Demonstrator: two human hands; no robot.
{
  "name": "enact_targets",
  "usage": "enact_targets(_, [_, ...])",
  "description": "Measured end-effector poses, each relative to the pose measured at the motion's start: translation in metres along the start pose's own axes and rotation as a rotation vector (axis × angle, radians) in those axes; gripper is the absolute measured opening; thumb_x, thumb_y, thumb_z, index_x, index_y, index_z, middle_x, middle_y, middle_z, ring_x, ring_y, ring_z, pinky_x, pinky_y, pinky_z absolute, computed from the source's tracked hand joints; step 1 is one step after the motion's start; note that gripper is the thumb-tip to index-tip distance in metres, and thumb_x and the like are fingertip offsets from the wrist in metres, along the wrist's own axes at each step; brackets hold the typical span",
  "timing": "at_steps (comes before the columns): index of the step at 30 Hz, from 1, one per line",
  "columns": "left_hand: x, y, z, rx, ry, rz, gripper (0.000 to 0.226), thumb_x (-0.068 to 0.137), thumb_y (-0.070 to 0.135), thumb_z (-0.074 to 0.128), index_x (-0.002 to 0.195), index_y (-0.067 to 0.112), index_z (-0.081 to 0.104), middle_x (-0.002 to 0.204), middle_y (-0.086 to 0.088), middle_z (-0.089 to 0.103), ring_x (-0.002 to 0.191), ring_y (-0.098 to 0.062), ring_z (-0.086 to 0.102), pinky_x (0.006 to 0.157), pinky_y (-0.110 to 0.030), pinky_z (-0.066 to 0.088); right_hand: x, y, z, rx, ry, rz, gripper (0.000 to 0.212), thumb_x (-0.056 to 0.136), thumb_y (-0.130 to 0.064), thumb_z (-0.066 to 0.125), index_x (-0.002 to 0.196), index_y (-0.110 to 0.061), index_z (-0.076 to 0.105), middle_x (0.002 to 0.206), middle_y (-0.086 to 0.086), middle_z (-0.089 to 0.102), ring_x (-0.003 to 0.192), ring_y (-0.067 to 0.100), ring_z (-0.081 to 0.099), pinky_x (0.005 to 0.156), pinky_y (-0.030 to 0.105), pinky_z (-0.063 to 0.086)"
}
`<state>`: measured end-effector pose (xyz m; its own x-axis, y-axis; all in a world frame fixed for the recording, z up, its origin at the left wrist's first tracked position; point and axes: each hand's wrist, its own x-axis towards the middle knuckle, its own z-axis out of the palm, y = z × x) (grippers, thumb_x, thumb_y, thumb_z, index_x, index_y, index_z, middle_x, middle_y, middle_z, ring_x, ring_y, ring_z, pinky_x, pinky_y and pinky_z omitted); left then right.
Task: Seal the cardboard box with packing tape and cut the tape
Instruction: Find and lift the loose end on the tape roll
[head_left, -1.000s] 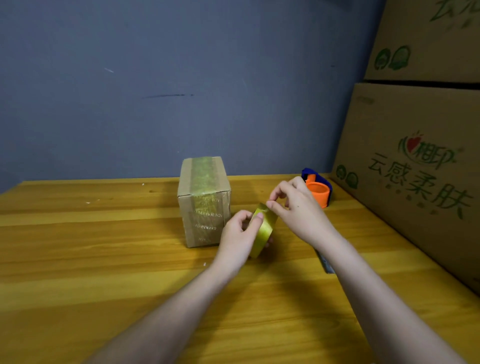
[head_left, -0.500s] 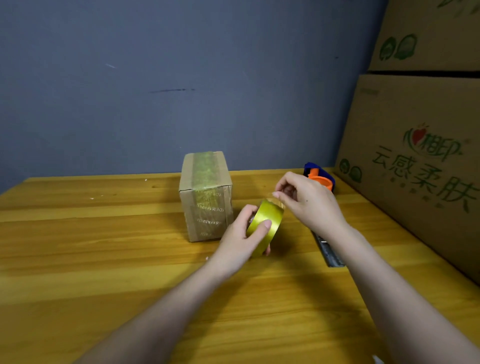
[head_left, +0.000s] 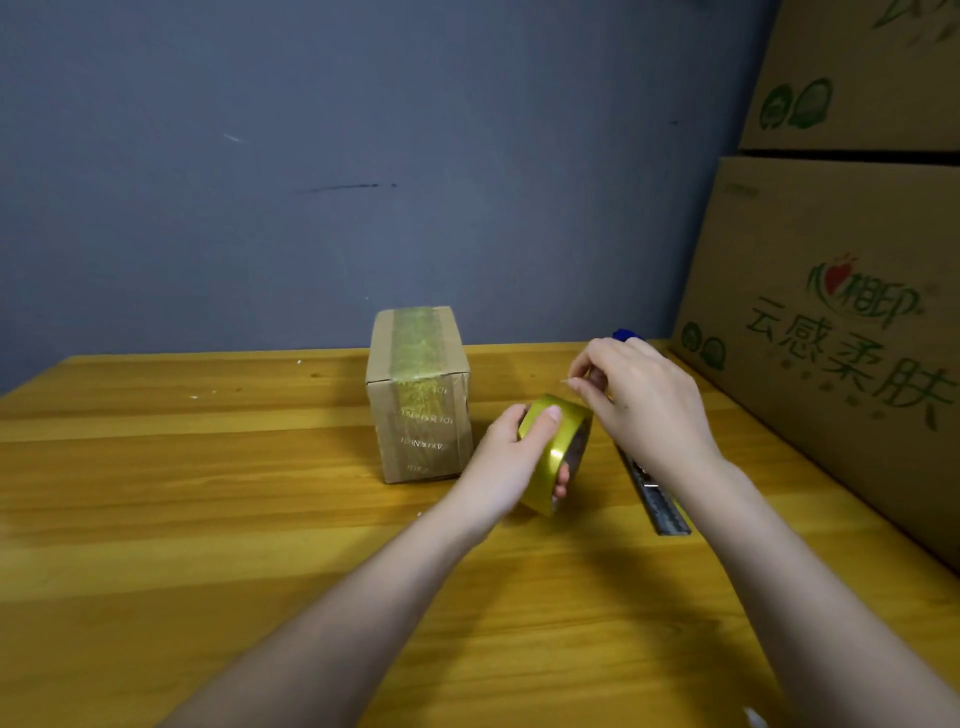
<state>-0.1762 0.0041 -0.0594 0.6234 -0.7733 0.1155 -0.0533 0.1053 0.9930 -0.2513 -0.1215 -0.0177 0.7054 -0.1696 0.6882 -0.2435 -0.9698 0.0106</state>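
Note:
A small cardboard box stands upright on the wooden table, with a yellowish tape strip over its top and down its front. Just right of the box, my left hand grips a yellow-green roll of packing tape held on edge. My right hand hovers above the roll with thumb and forefinger pinched together at its upper rim; whether they hold the tape's end I cannot tell. A box cutter with its blade extended lies on the table under my right wrist.
Large printed cardboard cartons are stacked along the table's right side. A blue object peeks out behind my right hand. A grey-blue wall stands behind the table.
My left hand has turned the tape roll so more of its outer face shows. My right hand has risen slightly and pinches at the roll's top edge. The orange object behind is now hidden.

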Motion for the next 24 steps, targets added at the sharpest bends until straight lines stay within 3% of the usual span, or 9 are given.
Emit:
enact_targets(2, [-0.001,0.002,-0.002,0.057,-0.010,0.009,0.025,0.097,0.033,0.045,0.103,0.010,0.049,0.061,-0.009,0.059,0.049,-0.022,0.055,0.055,-0.034,0.050,-0.001,0.000,-0.003,0.020,0.009,0.005,0.008,0.087,-0.031,0.061,0.087,-0.023,0.060,0.082,-0.008,0.062,0.080,0.014,0.055,0.057,0.030,0.047])
enact_targets(6, [0.006,-0.008,-0.008,0.683,0.120,0.110,0.030,0.090,0.052,0.040,0.104,0.026,0.044,0.071,-0.004,0.070,0.064,-0.026,0.068,0.065,-0.040,0.056,0.002,-0.006,-0.014,0.047,0.052,-0.021,0.007,0.087,-0.029,0.062,0.087,-0.023,0.061,0.082,-0.009,0.062,0.078,0.012,0.053,0.055,0.025,0.042])
enact_targets(8, [0.008,-0.004,-0.011,0.547,0.112,0.007,0.031,0.091,0.049,0.043,0.105,0.021,0.044,0.068,-0.005,0.068,0.059,-0.029,0.066,0.062,-0.042,0.057,0.004,-0.012,-0.019,0.026,0.065,-0.082,0.007,0.087,-0.029,0.062,0.086,-0.023,0.061,0.080,-0.008,0.063,0.075,0.013,0.052,0.054,0.027,0.043])
enact_targets(12, [0.007,0.009,-0.008,0.270,0.099,-0.111,0.028,0.097,0.033,0.045,0.105,0.006,0.047,0.060,-0.006,0.057,0.035,-0.007,0.056,0.042,-0.018,0.047,0.006,-0.023,-0.026,-0.039,0.100,-0.199,0.008,0.084,-0.025,0.067,0.084,-0.019,0.061,0.076,-0.005,0.062,0.069,0.018,0.053,0.052,0.031,0.044])
enact_targets(14, [0.004,0.011,-0.007,0.123,0.074,-0.139,0.032,0.096,0.033,0.047,0.103,0.002,0.052,0.058,-0.008,0.060,0.035,-0.007,0.056,0.041,-0.017,0.048,0.008,-0.024,-0.029,-0.046,0.107,-0.196,0.008,0.085,-0.026,0.066,0.084,-0.020,0.060,0.076,-0.006,0.062,0.070,0.018,0.053,0.053,0.030,0.043])
enact_targets(16, [0.001,0.012,-0.008,-0.019,0.006,-0.206,0.040,0.094,0.038,0.050,0.098,0.000,0.060,0.059,-0.010,0.067,0.047,-0.015,0.064,0.056,-0.026,0.056,0.013,-0.022,-0.032,0.001,0.092,-0.108,0.006,0.087,-0.030,0.061,0.086,-0.024,0.059,0.079,-0.011,0.060,0.074,0.013,0.053,0.056,0.026,0.041])
enact_targets(18, [-0.004,0.011,-0.011,0.009,-0.067,-0.203,0.045,0.092,0.044,0.049,0.096,0.004,0.067,0.070,-0.009,0.074,0.065,-0.018,0.069,0.075,-0.033,0.056,0.021,-0.012,-0.031,0.143,0.006,0.060,0.005,0.088,-0.033,0.059,0.086,-0.029,0.057,0.080,-0.014,0.058,0.078,0.009,0.054,0.060,0.026,0.042])
enact_targets(20, [-0.010,0.008,-0.014,0.013,-0.104,-0.136,0.045,0.093,0.043,0.047,0.099,0.003,0.068,0.077,-0.010,0.074,0.074,-0.021,0.067,0.073,-0.028,0.055,0.030,0.002,-0.027,0.355,-0.102,0.230,0.005,0.086,-0.033,0.061,0.084,-0.029,0.059,0.078,-0.012,0.060,0.076,0.008,0.057,0.066,0.031,0.049])
enact_targets(24, [-0.025,0.006,-0.019,-0.075,-0.112,-0.037,0.035,0.094,0.026,0.048,0.100,-0.006,0.063,0.072,-0.013,0.072,0.066,-0.019,0.068,0.058,-0.023,0.054,0.035,0.019,-0.019,0.569,-0.201,0.343,0.012,0.084,-0.029,0.065,0.081,-0.017,0.064,0.077,0.000,0.064,0.070,0.010,0.055,0.073,0.037,0.050])
